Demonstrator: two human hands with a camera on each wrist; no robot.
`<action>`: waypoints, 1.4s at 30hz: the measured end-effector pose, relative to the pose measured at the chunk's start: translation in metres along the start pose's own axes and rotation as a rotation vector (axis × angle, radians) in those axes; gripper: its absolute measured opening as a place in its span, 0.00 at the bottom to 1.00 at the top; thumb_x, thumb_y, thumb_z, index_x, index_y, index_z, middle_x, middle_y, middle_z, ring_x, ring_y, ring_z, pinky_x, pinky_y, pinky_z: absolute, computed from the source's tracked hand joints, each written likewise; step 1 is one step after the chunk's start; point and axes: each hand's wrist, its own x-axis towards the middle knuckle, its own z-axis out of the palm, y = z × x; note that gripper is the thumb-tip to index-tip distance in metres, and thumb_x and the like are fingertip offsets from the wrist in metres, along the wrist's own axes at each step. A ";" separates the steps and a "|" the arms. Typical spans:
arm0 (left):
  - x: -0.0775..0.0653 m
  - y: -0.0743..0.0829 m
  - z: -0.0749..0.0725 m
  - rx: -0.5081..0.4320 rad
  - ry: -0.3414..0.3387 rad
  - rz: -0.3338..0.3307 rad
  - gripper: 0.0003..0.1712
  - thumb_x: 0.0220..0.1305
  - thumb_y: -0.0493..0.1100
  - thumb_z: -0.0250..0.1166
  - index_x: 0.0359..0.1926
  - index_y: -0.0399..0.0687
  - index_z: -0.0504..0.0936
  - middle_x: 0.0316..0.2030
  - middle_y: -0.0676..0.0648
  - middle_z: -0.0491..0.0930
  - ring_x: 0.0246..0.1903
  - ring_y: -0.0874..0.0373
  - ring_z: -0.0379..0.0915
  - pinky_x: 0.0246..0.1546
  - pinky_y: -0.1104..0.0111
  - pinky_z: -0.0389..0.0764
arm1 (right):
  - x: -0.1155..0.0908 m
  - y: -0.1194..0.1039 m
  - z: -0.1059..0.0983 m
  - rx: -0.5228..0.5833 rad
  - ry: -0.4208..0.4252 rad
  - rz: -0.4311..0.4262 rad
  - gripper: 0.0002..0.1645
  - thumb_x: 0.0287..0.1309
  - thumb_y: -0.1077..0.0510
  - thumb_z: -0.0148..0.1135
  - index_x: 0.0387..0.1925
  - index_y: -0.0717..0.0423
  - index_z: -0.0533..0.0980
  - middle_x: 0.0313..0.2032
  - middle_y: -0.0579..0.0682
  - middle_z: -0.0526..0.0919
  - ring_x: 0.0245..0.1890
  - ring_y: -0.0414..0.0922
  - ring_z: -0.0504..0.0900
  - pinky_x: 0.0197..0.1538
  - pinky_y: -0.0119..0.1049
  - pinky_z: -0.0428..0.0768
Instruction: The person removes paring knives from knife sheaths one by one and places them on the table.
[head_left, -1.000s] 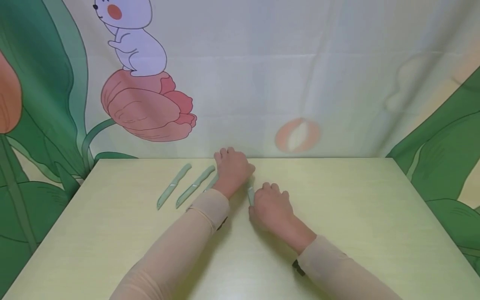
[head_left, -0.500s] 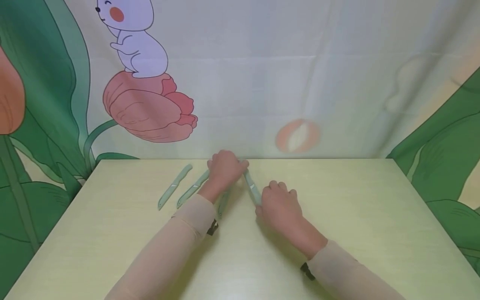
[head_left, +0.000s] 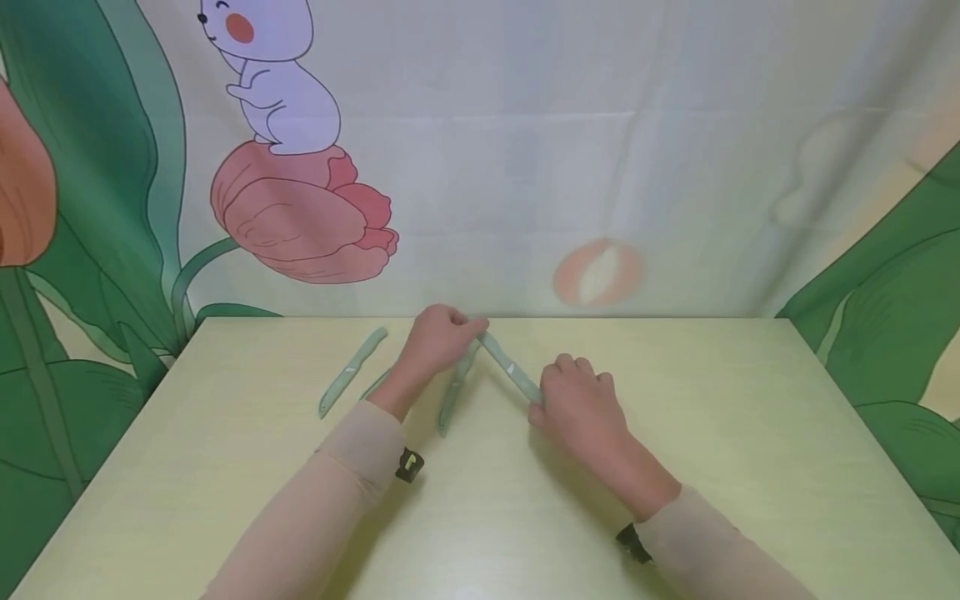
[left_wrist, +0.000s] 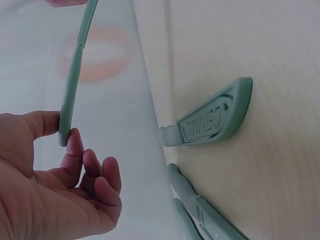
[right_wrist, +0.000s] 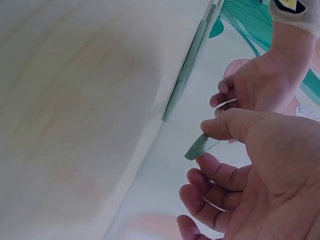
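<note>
Frame centre | my left hand [head_left: 441, 338] and right hand [head_left: 585, 410] pinch the green knife [head_left: 512, 367] by opposite ends | shallow grip could let it slip

knives [head_left: 510, 367]: pale green | tabletop [head_left: 495, 508]: pale yellow | sleeves [head_left: 318, 500]: beige | backdrop [head_left: 487, 167]: floral
</note>
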 end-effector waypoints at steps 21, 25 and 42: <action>-0.040 -0.019 -0.012 -0.216 -0.146 -0.023 0.24 0.77 0.57 0.63 0.49 0.39 0.85 0.47 0.39 0.85 0.49 0.46 0.83 0.56 0.55 0.81 | -0.010 0.029 -0.002 0.103 0.131 -0.093 0.10 0.62 0.58 0.70 0.42 0.58 0.80 0.34 0.47 0.79 0.36 0.48 0.76 0.37 0.46 0.77; -0.049 -0.026 -0.011 -0.256 -0.180 -0.005 0.22 0.77 0.57 0.63 0.43 0.39 0.84 0.43 0.40 0.86 0.46 0.47 0.84 0.54 0.57 0.82 | -0.011 0.035 -0.001 0.124 0.153 -0.124 0.09 0.62 0.60 0.70 0.42 0.58 0.80 0.34 0.47 0.80 0.35 0.48 0.76 0.36 0.46 0.77; -0.070 -0.040 -0.004 -0.504 -0.265 -0.023 0.15 0.78 0.45 0.63 0.47 0.35 0.84 0.45 0.34 0.87 0.38 0.53 0.83 0.47 0.60 0.82 | -0.018 0.045 0.000 0.146 0.239 -0.230 0.12 0.60 0.60 0.73 0.45 0.56 0.82 0.41 0.49 0.86 0.41 0.51 0.81 0.43 0.50 0.78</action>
